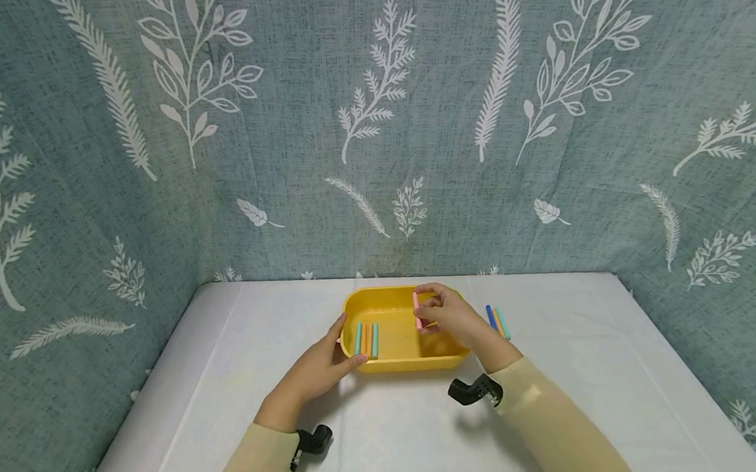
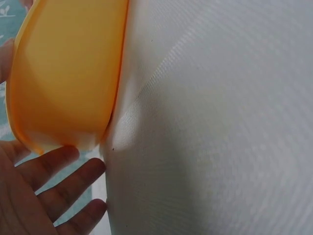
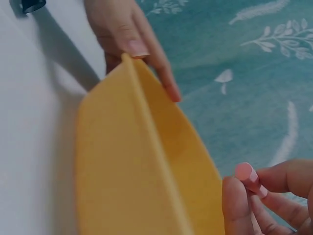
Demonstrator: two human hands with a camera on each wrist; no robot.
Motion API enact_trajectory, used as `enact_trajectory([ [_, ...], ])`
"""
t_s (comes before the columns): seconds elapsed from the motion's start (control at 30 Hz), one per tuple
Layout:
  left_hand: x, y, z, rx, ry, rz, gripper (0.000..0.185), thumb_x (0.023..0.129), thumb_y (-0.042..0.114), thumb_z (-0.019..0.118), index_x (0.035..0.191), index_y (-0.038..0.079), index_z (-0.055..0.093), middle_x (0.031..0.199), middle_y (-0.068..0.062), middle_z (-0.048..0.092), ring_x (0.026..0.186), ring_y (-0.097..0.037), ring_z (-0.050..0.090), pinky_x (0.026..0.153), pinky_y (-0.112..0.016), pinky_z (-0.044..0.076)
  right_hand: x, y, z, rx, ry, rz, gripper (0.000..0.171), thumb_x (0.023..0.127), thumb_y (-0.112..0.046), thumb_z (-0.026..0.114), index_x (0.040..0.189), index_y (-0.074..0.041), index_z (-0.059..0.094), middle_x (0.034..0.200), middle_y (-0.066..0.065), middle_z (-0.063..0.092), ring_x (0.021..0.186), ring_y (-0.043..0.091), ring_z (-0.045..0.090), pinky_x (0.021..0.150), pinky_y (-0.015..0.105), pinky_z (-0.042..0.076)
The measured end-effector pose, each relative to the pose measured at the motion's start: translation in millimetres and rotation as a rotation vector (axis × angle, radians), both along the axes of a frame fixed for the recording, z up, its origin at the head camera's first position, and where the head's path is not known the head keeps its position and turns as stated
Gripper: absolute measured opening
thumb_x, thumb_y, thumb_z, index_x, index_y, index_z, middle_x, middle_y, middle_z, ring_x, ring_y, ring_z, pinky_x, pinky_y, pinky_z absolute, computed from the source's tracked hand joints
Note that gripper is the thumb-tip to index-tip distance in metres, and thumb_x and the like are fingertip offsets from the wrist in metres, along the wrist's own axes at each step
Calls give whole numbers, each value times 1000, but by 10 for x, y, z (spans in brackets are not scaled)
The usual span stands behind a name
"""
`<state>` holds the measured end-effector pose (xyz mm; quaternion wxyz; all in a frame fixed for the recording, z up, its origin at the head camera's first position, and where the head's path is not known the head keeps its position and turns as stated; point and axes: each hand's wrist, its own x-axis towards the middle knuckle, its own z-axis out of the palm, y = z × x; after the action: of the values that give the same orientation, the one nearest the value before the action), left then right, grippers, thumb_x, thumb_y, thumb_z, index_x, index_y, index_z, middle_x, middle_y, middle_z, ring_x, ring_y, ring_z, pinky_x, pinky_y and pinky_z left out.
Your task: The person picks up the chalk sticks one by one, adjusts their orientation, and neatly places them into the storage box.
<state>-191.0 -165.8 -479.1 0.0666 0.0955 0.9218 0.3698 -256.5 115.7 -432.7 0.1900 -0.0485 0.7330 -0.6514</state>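
Note:
A yellow tray (image 1: 399,349) stands on the white table. My left hand (image 1: 348,344) rests against its near left corner, thumb on the rim and straight fingers along the outer wall; the left wrist view shows these fingers (image 2: 63,169) spread under the tray's wall (image 2: 68,73). My right hand (image 1: 428,312) hovers over the tray's right half and pinches a pink stick (image 1: 416,310) between thumb and fingers. The right wrist view shows the pink stick's end (image 3: 247,175) between those fingertips, beside the tray's rim (image 3: 146,127). Three sticks (image 1: 366,340), teal, orange and teal, lie inside the tray at the left.
A blue, an orange and a teal stick (image 1: 498,322) lie side by side on the table (image 1: 553,398) just right of the tray. A leaf-patterned teal curtain (image 1: 372,122) closes off the back and both sides. Black camera mounts (image 1: 472,390) sit at both wrists.

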Motion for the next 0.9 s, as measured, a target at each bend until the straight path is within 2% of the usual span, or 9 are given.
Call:
enact_trajectory([
  [0.3, -7, 18, -10, -4, -17, 10, 101, 89, 61, 67, 163, 19, 13, 148, -14, 50, 129, -29, 54, 110, -53, 37, -31, -227, -211, 3, -44, -16, 49, 94, 4, 65, 140, -3, 49, 103, 18, 61, 75, 23, 65, 68, 38, 60],
  [0.47, -13, 15, -21, -3, -15, 7, 100, 89, 60, 66, 163, 19, 13, 149, -14, 49, 130, -29, 54, 110, -53, 37, -30, -331, -266, 46, -56, -31, 46, 93, 5, 66, 136, -2, 51, 102, 20, 65, 74, 22, 64, 66, 35, 60],
  [0.7, -15, 1, -18, 1, -12, -1, 100, 89, 62, 65, 163, 19, 13, 144, -14, 54, 127, -28, 56, 109, -53, 39, -48, -444, -344, 118, -86, -30, 45, 91, 2, 69, 133, -5, 54, 97, 17, 65, 69, 21, 66, 64, 33, 60],
  [0.9, -9, -3, -9, 7, -10, -7, 100, 90, 60, 66, 163, 18, 13, 148, -15, 50, 128, -29, 55, 109, -53, 38, -55, -519, -369, 141, -97, -33, 42, 89, 3, 71, 128, -3, 55, 91, 14, 65, 64, 19, 65, 61, 30, 59],
])
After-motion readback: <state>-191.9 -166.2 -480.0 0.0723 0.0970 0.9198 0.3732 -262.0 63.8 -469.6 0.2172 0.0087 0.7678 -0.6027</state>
